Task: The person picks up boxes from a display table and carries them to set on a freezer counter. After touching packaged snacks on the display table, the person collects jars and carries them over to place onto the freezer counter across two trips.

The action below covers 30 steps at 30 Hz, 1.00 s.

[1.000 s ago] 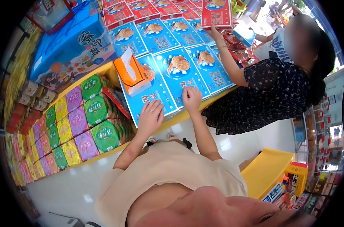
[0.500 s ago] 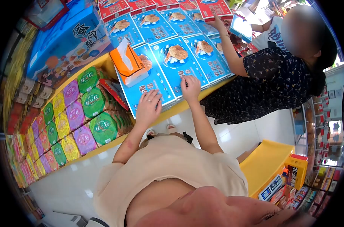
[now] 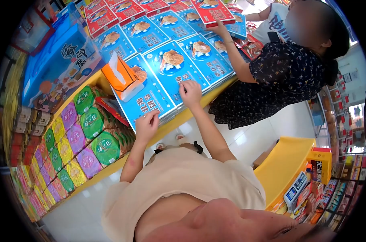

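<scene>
Flat blue boxes with a round pastry printed on them lie in rows. My left hand [image 3: 147,124] is at the front corner of the nearest blue box [image 3: 154,94], its fingers bent inward, a ring on one finger. Resting on the lower part of the neighbouring blue box [image 3: 169,76] is my right hand [image 3: 190,94], with its fingers curled. Nothing shows in either hand. An orange tissue box [image 3: 123,79] with a white tissue sticking out sits on the nearest blue box, beyond my left hand.
Another person [image 3: 288,76] in a dark patterned dress holds a red box [image 3: 213,12] at the right. Green, purple and yellow packs [image 3: 105,147] are stacked at the left below a large blue carton [image 3: 56,66]. A yellow counter [image 3: 281,169] stands behind on the right.
My left hand has drawn back from lying flat on the box to its front edge, fingers now curled. The view has shifted. The person's hand with the red box came lower.
</scene>
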Each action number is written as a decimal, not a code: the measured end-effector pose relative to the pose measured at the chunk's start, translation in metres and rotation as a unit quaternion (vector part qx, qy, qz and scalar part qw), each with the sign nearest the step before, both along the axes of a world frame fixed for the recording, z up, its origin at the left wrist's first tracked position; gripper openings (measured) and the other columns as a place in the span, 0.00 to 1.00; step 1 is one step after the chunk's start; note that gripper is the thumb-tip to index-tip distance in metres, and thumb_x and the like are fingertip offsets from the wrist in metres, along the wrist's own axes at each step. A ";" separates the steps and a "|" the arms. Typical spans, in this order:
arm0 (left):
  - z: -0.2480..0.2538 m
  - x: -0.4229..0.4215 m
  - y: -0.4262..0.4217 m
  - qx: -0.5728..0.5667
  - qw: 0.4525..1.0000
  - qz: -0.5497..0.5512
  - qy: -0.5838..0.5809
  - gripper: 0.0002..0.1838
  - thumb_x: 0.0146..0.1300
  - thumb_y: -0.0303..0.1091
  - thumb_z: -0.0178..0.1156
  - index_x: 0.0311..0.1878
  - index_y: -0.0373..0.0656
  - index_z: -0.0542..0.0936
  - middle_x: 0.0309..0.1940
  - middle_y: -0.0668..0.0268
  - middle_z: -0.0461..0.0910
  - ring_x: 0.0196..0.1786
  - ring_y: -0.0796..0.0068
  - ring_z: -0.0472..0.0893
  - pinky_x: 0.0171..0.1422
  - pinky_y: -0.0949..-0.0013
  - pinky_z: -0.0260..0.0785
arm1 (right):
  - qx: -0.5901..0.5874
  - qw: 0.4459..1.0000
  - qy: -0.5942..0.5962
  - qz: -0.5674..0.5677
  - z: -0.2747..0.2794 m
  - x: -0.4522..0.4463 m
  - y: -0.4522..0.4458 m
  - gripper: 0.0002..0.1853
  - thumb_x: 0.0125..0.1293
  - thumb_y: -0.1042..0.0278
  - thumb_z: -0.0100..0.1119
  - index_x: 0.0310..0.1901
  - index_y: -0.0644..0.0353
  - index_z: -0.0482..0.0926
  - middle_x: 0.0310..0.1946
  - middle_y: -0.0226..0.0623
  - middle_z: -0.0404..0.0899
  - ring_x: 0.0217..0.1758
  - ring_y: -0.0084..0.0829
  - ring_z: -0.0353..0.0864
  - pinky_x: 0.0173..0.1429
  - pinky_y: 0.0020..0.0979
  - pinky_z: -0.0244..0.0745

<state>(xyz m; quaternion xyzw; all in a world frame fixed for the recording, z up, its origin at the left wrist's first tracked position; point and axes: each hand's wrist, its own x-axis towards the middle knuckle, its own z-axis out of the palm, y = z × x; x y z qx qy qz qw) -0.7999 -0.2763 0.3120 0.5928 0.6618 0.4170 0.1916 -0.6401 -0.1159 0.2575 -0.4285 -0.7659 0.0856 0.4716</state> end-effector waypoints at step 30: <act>0.091 0.108 0.206 -0.159 0.662 -0.167 -0.714 0.47 0.55 0.49 0.60 0.68 0.52 0.39 0.67 0.49 0.32 0.69 0.48 0.40 0.65 0.47 0.52 | -0.153 0.884 0.439 0.050 0.254 0.213 0.128 0.20 0.61 0.64 0.51 0.53 0.63 0.67 0.41 0.36 0.75 0.38 0.25 0.74 0.40 0.24 0.67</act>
